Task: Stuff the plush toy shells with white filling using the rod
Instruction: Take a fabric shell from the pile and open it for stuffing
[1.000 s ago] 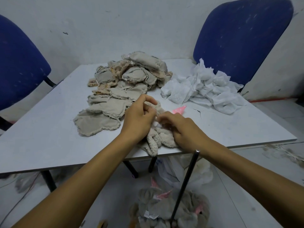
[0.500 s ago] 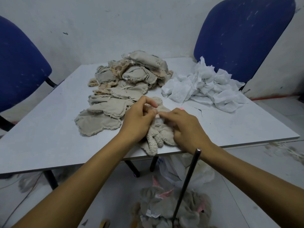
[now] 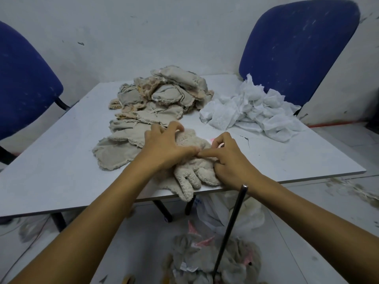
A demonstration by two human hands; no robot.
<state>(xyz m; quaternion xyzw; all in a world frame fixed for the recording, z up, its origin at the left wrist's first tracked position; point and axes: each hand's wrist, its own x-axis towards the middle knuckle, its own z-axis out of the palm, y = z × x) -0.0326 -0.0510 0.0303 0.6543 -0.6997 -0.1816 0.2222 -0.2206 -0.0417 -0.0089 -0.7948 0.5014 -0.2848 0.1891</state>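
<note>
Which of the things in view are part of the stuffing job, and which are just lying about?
Job: plush toy shell in both hands; pile of empty shells; white filling; rod.
Lying about: blue chairs; bag of plush toys on the floor.

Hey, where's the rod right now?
In the head view, the rod stands untouched below the table's near edge, under the right hand, its lower end among plush toys on the floor.

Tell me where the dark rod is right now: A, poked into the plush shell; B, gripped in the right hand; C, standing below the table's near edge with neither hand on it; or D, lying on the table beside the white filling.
C: the rod stands below the table edge, while the left hand and right hand both work the plush shell.
</note>
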